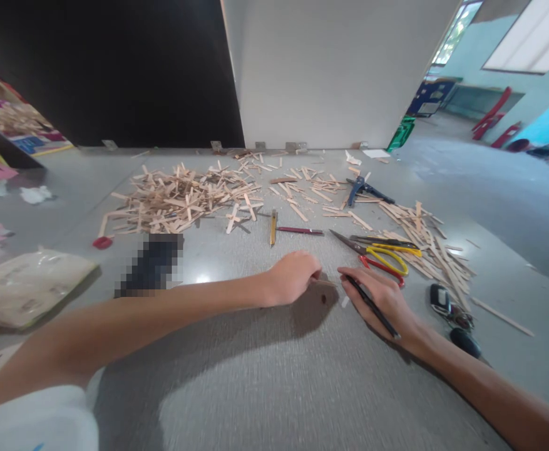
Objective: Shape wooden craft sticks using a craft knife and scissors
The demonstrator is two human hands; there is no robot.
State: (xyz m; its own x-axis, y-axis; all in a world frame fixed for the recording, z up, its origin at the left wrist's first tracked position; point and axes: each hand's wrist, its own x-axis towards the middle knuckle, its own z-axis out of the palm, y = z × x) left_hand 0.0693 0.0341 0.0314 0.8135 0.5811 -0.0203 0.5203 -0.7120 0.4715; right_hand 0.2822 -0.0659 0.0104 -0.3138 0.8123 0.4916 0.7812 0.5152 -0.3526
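Observation:
My left hand [295, 279] is closed, its fingertips pinching a short, pale wooden stick [327, 284] just above the grey table. In my right hand [380, 297] lies a slim black pen [372, 307], slanting back across the hand, with the fingertips close to the end of the stick. A small gap separates the two hands. Beyond them lie a yellow utility knife [273, 227] and a dark red pencil-like tool [300, 230]. Scissors with red and yellow handles [387, 260] rest just past my right hand.
A heap of wooden sticks [184, 194] spreads at the back left, with more sticks [434, 244] at the right. Blue-handled pliers [365, 190] lie behind. Keys [457, 316] are at the right, a plastic bag [30, 285] at the left. An upright panel [340, 75] borders the back.

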